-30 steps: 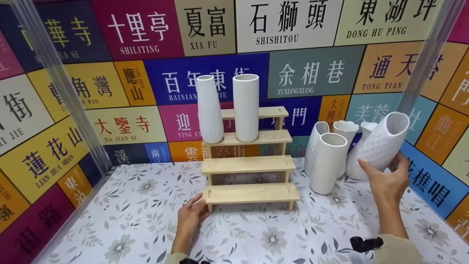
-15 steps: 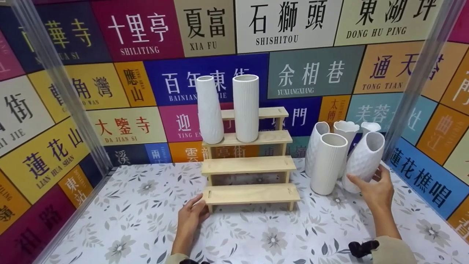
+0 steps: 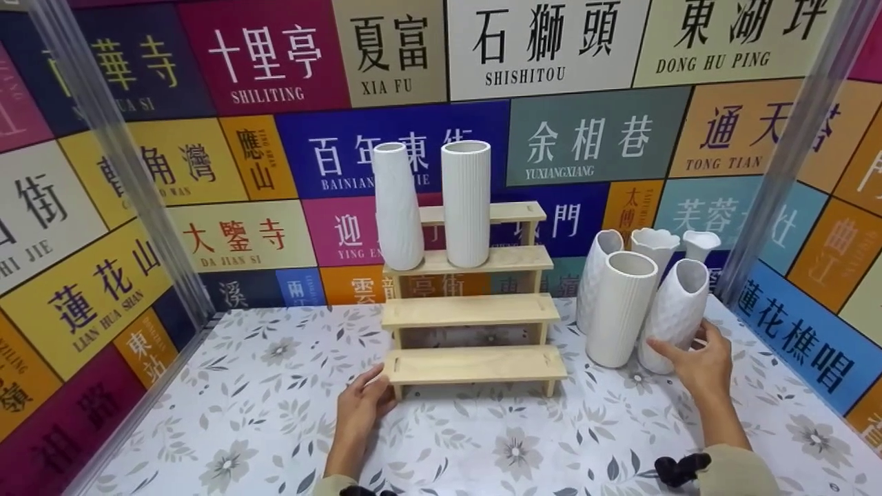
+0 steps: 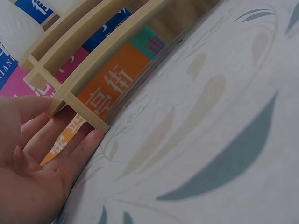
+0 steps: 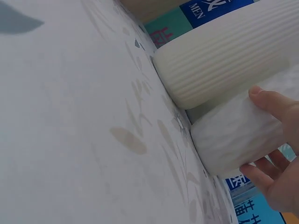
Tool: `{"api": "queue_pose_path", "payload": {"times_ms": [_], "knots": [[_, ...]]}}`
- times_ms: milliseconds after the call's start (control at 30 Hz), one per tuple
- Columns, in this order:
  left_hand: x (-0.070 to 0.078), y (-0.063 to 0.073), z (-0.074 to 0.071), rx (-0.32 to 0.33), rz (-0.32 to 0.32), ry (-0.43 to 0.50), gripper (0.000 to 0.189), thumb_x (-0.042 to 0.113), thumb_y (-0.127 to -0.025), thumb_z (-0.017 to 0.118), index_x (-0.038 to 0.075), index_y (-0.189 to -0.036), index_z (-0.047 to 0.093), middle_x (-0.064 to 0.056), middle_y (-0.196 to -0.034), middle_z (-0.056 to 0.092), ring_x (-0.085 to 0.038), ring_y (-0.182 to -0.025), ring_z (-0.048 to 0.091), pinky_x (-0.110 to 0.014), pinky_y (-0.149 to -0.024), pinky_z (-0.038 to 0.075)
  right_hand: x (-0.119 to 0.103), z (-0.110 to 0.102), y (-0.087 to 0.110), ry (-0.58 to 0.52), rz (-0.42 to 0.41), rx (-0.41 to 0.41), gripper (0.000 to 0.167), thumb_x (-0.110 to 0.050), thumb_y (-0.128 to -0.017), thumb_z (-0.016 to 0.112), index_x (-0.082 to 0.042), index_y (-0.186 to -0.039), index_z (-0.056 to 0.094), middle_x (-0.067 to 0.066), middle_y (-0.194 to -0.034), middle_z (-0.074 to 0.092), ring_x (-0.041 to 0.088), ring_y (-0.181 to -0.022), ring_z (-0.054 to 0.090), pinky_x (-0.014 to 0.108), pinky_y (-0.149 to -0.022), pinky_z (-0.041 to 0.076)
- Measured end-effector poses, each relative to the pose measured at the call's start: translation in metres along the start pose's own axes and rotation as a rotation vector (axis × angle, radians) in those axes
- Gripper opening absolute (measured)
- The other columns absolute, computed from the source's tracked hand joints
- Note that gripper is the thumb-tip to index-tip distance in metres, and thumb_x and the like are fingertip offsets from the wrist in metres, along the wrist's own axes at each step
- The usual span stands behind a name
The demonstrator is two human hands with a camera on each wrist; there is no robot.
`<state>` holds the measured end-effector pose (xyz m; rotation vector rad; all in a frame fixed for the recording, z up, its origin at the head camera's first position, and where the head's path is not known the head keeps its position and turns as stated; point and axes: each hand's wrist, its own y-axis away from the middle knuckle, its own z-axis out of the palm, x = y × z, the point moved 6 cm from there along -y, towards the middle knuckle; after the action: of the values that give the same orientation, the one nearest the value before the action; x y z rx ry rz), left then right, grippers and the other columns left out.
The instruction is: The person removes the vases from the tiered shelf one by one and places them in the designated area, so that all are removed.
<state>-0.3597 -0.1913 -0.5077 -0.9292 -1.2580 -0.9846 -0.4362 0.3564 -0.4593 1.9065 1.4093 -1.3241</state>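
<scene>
My right hand (image 3: 703, 365) grips a white dimpled vase (image 3: 679, 310) with a slanted mouth, thumb on one side and fingers on the other. This vase stands on the table beside a white ribbed vase (image 3: 620, 310); its base meets the cloth in the right wrist view. My left hand (image 3: 362, 403) holds the left end of the lowest step of a tiered wooden stand (image 3: 475, 365). In the left wrist view its thumb lies at the board's end and its fingers reach behind the leg. Two tall vases, one tapered (image 3: 397, 213) and one ribbed (image 3: 466, 207), stand on an upper step.
Behind the ribbed vase are another dimpled vase (image 3: 596, 289), a scalloped-rim vase (image 3: 654, 244) and a flared-rim vase (image 3: 701, 242), all partly hidden. A floral cloth (image 3: 275, 420) covers the table. Clear posts (image 3: 785, 158) and a sign-patterned wall (image 3: 586, 131) bound the back and sides.
My right hand has brought the dimpled vase left and down, from tilted to nearly upright beside the ribbed vase. My left hand has kept its place on the stand.
</scene>
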Motion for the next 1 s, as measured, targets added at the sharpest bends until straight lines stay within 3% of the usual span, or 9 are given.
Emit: {"api": "queue_pose_path", "payload": {"times_ms": [267, 500, 700, 1000], "knots": [[-0.004, -0.002, -0.001, 0.008, -0.036, 0.008, 0.046, 0.018, -0.099, 0.062, -0.001, -0.14, 0.055, -0.027, -0.13, 0.064, -0.021, -0.102, 0.071, -0.032, -0.083, 0.063, -0.002, 0.005, -0.001, -0.019, 0.019, -0.07, 0.099, -0.039, -0.088, 0.076, -0.011, -0.161, 0.015, 0.027, -0.159, 0.028, 0.045, -0.145, 0.031, 0.058, -0.119, 0.033], [-0.003, -0.002, -0.001, -0.002, -0.029, 0.017, 0.047, 0.017, -0.099, 0.062, -0.002, -0.141, 0.053, -0.028, -0.131, 0.063, -0.022, -0.104, 0.07, -0.033, -0.083, 0.063, -0.004, -0.001, 0.0, 0.048, -0.001, -0.126, 0.094, -0.036, -0.092, 0.072, -0.004, -0.16, 0.014, 0.032, -0.154, 0.033, 0.048, -0.139, 0.037, 0.06, -0.112, 0.039], [0.0, 0.0, 0.0, -0.02, -0.012, 0.017, 0.049, 0.018, -0.1, 0.062, -0.003, -0.142, 0.051, -0.027, -0.128, 0.065, -0.021, -0.102, 0.071, -0.033, -0.083, 0.063, -0.005, -0.005, -0.002, 0.132, 0.045, -0.102, 0.088, -0.028, -0.093, 0.072, 0.007, -0.155, 0.02, 0.038, -0.149, 0.037, 0.052, -0.132, 0.042, 0.062, -0.112, 0.037], [-0.001, -0.001, -0.001, -0.005, -0.008, 0.0, 0.047, 0.017, -0.099, 0.062, -0.004, -0.14, 0.053, -0.029, -0.128, 0.064, -0.02, -0.102, 0.071, -0.032, -0.083, 0.063, 0.0, 0.003, -0.001, 0.053, 0.066, -0.046, 0.08, -0.027, -0.095, 0.069, 0.0, -0.156, 0.025, 0.033, -0.15, 0.04, 0.048, -0.132, 0.049, 0.056, -0.108, 0.044]]}}
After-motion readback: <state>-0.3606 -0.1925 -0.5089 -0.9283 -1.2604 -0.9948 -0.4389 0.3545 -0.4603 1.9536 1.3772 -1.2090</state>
